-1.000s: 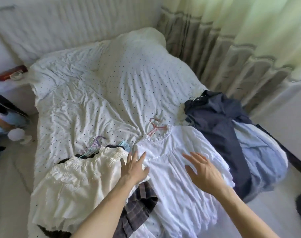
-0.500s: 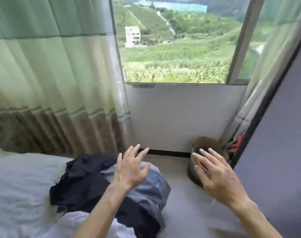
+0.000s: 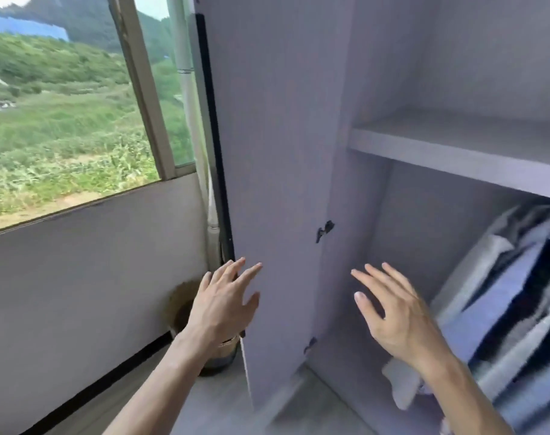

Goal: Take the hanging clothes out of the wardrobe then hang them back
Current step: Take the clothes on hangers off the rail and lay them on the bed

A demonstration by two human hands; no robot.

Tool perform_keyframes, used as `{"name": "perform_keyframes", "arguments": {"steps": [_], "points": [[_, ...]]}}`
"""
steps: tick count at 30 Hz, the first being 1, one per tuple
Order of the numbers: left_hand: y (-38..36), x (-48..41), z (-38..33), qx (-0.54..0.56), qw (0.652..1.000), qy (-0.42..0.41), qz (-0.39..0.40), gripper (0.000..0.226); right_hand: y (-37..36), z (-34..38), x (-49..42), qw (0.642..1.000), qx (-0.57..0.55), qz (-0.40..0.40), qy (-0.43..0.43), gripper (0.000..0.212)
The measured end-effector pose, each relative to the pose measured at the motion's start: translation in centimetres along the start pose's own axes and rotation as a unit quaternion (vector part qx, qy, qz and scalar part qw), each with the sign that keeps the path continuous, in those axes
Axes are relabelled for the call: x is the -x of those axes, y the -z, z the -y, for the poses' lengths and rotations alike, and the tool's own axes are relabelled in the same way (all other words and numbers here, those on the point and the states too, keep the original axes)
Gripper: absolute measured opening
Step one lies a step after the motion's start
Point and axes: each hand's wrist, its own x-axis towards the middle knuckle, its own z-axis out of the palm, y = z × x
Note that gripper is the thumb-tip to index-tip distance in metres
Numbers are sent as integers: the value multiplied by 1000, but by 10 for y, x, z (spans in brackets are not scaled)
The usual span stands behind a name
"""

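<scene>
Clothes [image 3: 499,312] — right of hands [image 3: 223,306] [image 3: 399,318]

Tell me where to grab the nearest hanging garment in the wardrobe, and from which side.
Take the leftmost garment high up, at its shoulder just under the shelf, where its hanger probably sits; the hanger itself is hidden. Come in from the front left: the door stands open, that side of the wardrobe is bare, and the other clothes hang packed to its right.
</scene>
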Motion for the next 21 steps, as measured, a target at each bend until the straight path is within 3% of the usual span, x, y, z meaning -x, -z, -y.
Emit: {"name": "perform_keyframes", "arguments": {"steps": [10, 16, 21], "points": [[-38, -111, -119, 82, 969, -225, 60, 56, 83, -69, 42, 969, 127, -83, -196, 62], [-59, -149, -196, 118, 940, -304, 100, 57, 127, -124, 30, 933, 197, -159, -258, 46], [-68, -201, -259, 126, 930, -327, 113, 56, 174, -181, -24, 901, 240, -240, -270, 53]]}}
